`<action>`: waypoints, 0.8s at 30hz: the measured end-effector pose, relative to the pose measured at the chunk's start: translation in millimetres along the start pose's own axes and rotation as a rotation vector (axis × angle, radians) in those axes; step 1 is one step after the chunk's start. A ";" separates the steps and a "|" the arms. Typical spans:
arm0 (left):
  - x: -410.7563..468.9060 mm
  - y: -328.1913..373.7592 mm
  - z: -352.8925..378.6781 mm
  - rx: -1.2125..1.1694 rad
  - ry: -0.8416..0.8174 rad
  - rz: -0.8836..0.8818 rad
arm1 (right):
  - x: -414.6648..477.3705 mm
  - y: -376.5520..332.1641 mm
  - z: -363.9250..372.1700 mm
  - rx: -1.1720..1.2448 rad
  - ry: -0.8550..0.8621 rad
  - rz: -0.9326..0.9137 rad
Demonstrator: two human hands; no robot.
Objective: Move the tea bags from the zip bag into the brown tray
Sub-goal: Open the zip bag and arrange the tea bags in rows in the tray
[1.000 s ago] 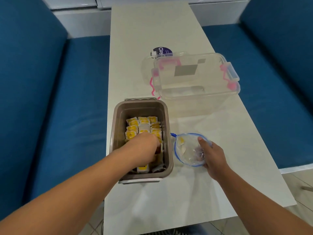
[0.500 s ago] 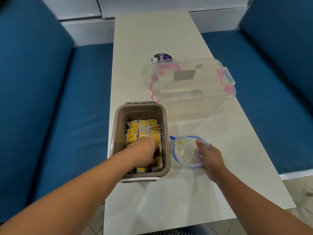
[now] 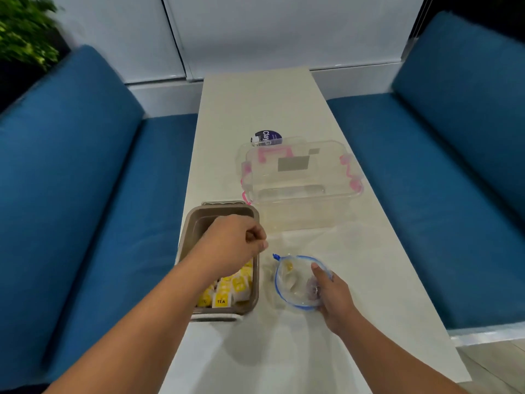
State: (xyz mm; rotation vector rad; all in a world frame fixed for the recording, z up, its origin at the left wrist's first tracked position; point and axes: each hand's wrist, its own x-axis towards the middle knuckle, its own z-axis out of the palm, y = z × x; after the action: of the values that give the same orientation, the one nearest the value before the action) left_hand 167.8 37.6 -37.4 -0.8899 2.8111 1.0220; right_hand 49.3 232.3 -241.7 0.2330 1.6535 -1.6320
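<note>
Head view: the left hand [image 3: 233,243] hovers over the brown tray [image 3: 257,285] of tea bags [image 3: 224,294], grip curled on nothing. Beside it, the right hand [image 3: 335,300] has its grip around the zip bag [image 3: 292,280].

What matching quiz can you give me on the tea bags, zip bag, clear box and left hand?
1 tea bags
2 zip bag
3 clear box
4 left hand

a gripped by the right hand
b over the tray, fingers curled
c packed in the tray
d beyond the tray, pink latches

Pairs: 1-c, 2-a, 3-d, 4-b
</note>
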 end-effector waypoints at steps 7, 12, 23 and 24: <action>8.2 44.4 66.1 -0.049 0.029 0.047 | -0.1 -10.6 -10.9 -0.051 -0.101 -0.022; 23.5 43.6 128.6 0.235 -0.062 -0.041 | 1.7 -18.6 -20.7 -0.094 -0.101 -0.050; 29.9 24.0 179.3 0.561 -0.112 -0.191 | 9.4 -23.2 -40.1 -0.135 -0.145 -0.095; 29.5 23.5 179.9 0.558 -0.108 -0.201 | 10.7 -22.4 -41.3 -0.136 -0.151 -0.100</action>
State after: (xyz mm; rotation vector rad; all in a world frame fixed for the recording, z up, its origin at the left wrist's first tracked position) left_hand 100.6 144.5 -171.1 -0.9703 2.6199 0.2260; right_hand 11.9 262.3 -236.8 -0.0410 1.6741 -1.5612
